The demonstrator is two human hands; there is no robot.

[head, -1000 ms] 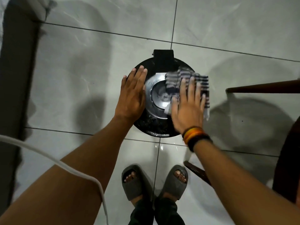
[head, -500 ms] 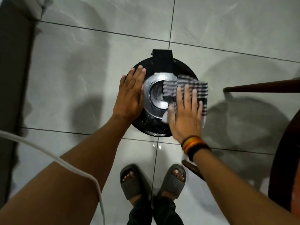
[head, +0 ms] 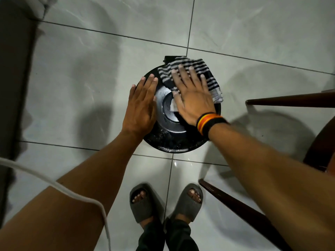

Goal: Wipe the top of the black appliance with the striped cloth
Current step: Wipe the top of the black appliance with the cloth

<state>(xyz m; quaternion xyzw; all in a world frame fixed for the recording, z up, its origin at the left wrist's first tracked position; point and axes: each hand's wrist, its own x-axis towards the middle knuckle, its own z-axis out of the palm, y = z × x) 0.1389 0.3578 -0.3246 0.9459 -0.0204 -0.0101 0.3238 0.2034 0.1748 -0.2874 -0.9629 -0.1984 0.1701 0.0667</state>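
Right hand (head: 193, 104) flat, pressing striped cloth (head: 203, 75) on black appliance (head: 174, 140) lid; left hand (head: 140, 107) open, bracing rim; overhanging cloth risks slipping off.

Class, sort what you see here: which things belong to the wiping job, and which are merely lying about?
Part of the job:
- black appliance
- striped cloth
- right hand, flat on the cloth
- left hand, resting flat on the appliance's edge

Just lying about:
- white cable
- wooden chair legs
- grey slippers
- tiled floor
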